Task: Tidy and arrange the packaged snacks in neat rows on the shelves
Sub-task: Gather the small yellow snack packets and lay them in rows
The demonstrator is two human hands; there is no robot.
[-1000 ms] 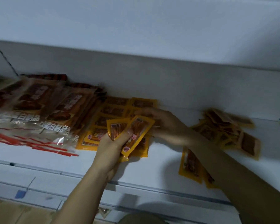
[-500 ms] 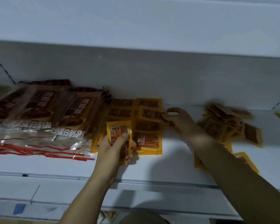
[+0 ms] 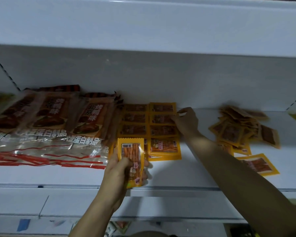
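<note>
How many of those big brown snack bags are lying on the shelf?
3 plainly show: one big brown bag at the far left, one beside it, one next to the yellow packets. More seem stacked beneath and behind them.

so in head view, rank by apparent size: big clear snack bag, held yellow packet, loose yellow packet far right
1. Big clear snack bag, clearly largest.
2. Held yellow packet in the left hand and loose yellow packet: look alike; the held one is nearer the camera, so unranked.

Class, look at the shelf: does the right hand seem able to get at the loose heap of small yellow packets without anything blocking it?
Probably yes. The right hand touches the arranged packets, and bare shelf separates it from the loose heap to its right; nothing stands between.
</note>
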